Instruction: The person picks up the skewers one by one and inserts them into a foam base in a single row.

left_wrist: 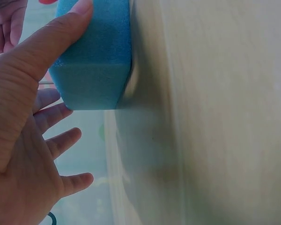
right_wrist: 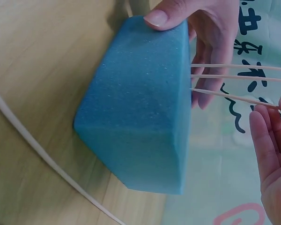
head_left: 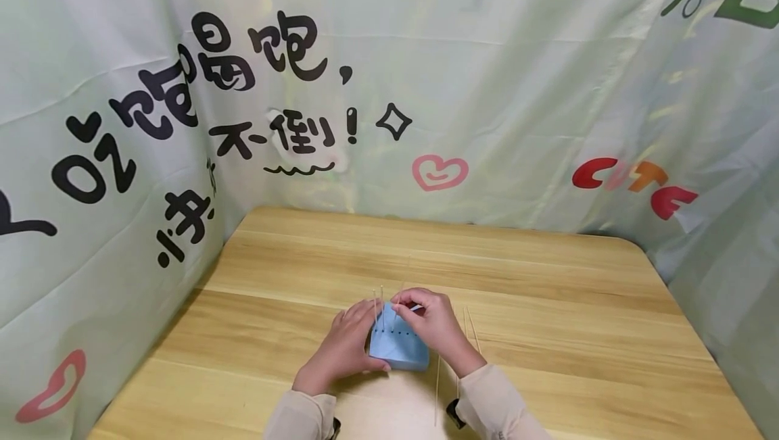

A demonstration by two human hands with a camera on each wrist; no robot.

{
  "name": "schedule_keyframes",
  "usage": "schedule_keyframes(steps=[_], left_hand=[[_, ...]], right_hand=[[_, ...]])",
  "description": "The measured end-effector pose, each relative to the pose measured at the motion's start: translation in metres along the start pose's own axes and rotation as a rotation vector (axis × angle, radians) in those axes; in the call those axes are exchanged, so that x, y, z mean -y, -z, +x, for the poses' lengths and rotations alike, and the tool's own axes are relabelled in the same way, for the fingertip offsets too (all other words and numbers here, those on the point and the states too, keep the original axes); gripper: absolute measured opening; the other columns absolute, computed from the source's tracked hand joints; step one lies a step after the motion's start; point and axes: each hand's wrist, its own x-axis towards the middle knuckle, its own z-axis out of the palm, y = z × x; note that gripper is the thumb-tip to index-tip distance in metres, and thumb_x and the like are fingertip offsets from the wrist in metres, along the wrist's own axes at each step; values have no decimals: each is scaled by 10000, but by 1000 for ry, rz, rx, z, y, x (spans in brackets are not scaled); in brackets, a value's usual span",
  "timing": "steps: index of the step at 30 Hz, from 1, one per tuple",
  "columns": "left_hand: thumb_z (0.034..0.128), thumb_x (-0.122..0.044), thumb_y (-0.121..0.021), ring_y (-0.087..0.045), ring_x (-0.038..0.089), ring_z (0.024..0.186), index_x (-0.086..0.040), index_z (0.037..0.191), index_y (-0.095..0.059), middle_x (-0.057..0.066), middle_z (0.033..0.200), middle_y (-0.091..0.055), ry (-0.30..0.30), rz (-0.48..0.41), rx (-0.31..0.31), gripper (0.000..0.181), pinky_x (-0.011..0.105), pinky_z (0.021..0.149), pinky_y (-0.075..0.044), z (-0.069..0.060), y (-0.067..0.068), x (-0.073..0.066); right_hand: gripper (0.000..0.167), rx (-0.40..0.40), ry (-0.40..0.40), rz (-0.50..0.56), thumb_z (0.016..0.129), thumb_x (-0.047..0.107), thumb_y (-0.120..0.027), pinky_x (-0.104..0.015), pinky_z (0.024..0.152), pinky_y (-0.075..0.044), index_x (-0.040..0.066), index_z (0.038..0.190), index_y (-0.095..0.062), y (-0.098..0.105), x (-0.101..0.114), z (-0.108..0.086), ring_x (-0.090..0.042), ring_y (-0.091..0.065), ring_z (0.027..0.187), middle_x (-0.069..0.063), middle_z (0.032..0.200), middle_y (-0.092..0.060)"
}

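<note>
A blue foam block stands on the table, its top marked by a row of small dark holes. My left hand grips its left side, with the thumb on the near face and the other fingers spread around the far side. Two thin wooden sticks stand upright in the top. Above the block, my right hand pinches another thin wooden stick between thumb and fingers. That stick's lower tip meets the block's top; how deep it sits, I cannot tell.
Several loose thin sticks lie on the wooden table to the right of the block, partly beneath my right forearm. A printed curtain hangs behind the table and along both sides.
</note>
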Motion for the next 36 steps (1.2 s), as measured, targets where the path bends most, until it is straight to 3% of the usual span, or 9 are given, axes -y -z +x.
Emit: schedule_keyframes(steps=[10,17,26,36], left_hand=[[604,-538,-821,-294,310,1371,-74,1471,-321,87,1501,-347,1,6,9,1103,613,1046,-253,0,-4,1],[608,-546,-818,-298,309,1368,-69,1467,-325,88,1498,-351,-7,20,6,1099,604,1047,-259,1,-3,2],[608,-539,-822,-297,303,1370,-70,1468,-323,89,1499,-348,-5,27,8,1099,594,1049,-263,2,-1,2],[598,-543,-823,-304,336,1362,-50,1460,-330,112,1486,-365,-22,13,2,1109,619,1032,-270,2,1,2]], right_hand=[[52,30,1,-22,816,62,-723,-209,598,-543,14,826,-705,-8,-11,-9,-78,-634,703,-36,811,-700],[92,75,-58,-31,829,105,-718,-204,616,-536,15,815,-714,-11,-17,-14,-84,-630,704,-33,809,-697],[57,77,-40,-37,822,71,-718,-202,606,-532,18,802,-719,-15,-20,-14,-69,-621,697,-29,794,-697],[60,98,-104,-27,810,64,-729,-197,625,-533,22,852,-724,-13,-19,-17,-72,-625,715,-30,822,-694]])
